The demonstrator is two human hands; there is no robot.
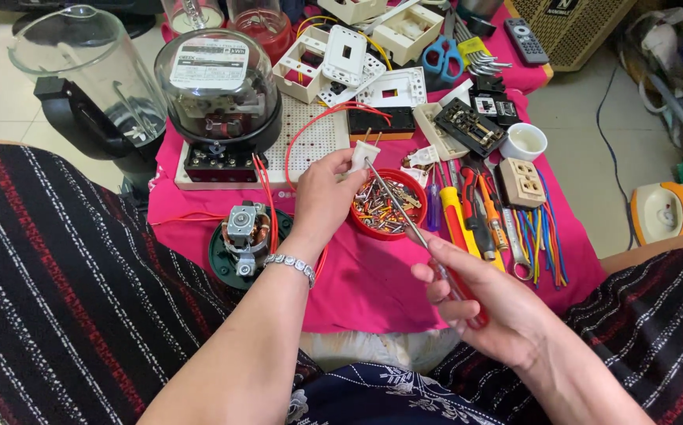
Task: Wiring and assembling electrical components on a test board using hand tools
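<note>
My left hand [323,193] pinches a small white plug [362,153] with two prongs, a red wire arching up from it. My right hand [479,303] grips a red-handled screwdriver [404,212], whose metal tip reaches the white plug. Both hands hover over a red bowl [385,230] filled with several screws, which rests on a pink cloth [365,275]. A metal bracelet circles my left wrist.
A glass-domed electric meter [217,94] stands on a white perforated board. A blender jar [90,67] sits at left, a small motor [245,236] near my left arm. Screwdrivers, coloured wires [542,236], a beige socket [521,182], switch boxes and blue scissors [441,57] crowd the cloth's right and far side.
</note>
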